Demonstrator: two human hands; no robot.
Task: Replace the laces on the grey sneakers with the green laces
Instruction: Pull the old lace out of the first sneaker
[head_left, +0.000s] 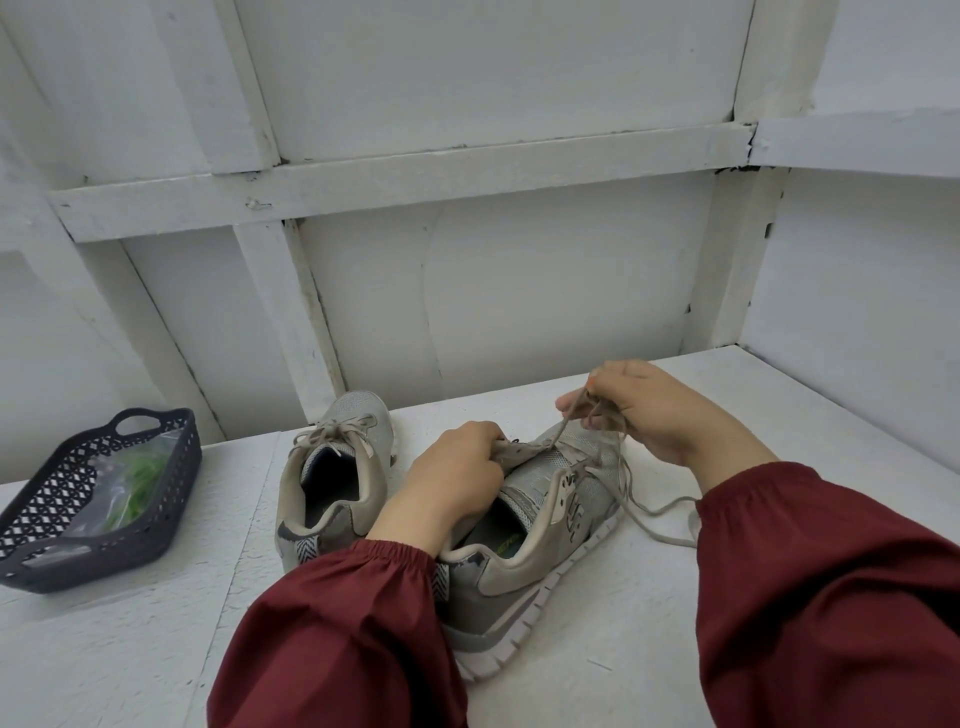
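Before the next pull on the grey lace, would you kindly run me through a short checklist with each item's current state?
1. Left hand steadies near sneaker: ok.
2. Right hand pinches grey lace: ok.
3. Lace fully out of that sneaker: not ok, partly threaded.
4. Far sneaker unlaced: not ok, bow tied.
5. Green laces waiting in basket: ok, bagged.
6. Loose lace end unsnagged: cannot tell, right sleeve hides it.

Nearer grey mesh sneaker with pale rubber sole (519, 587): one large stylised letter "S" emblem (574, 512) in dark outline on its outer side, legible. Green printed lettering (506, 542) on the dark insole (485, 522) inside the same sneaker: partly hidden and too small to read
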